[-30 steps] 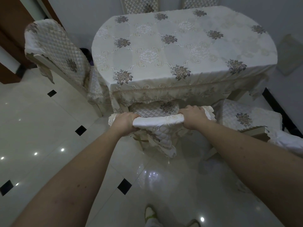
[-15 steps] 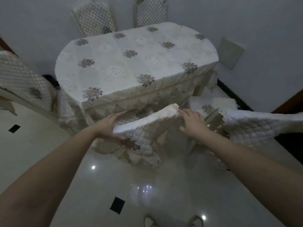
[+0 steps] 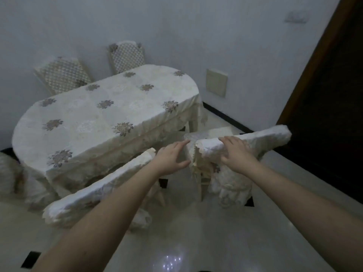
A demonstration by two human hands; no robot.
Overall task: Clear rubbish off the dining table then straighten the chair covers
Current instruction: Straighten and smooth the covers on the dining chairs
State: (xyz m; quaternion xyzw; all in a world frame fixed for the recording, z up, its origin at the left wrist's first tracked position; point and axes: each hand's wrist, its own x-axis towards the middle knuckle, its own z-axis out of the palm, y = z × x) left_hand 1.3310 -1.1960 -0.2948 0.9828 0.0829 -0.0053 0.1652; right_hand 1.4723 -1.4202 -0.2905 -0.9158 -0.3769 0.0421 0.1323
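The pale tiled floor (image 3: 245,228) fills the lower half of the frame, glossy, with small black inset squares; the widest open stretch lies at lower centre and lower right, between the chairs and the dark doorway (image 3: 332,114) down the right edge. A black skirting strip runs along the foot of the grey wall (image 3: 176,26) toward that doorway.

The dining table (image 3: 94,116) sits left of centre under a cream tablecloth with floral medallions; its rounded ends point to the left edge and to the upper right, and the cloth's fringe hangs over the near long edge. Nothing lies on its top.

Two chairs with lattice-quilted covers (image 3: 64,75) stand at the far side against the wall, in the upper left. A near chair (image 3: 98,191), its white quilted cover along the top rail, runs diagonally from lower left toward centre, tucked close to the table's near edge. Just to its right, a narrow gap apart, stands a second chair cover (image 3: 245,142), its scalloped trim hanging at the left end.

The right hand (image 3: 233,152) lies over this cover's top rail, fingers draped loosely on it, not clenched. The left hand (image 3: 172,158) is open, fingers spread, in the gap between the two chair backs, holding nothing.

A beige wall plate (image 3: 216,82) and a small switch (image 3: 296,16) carry no readable writing.
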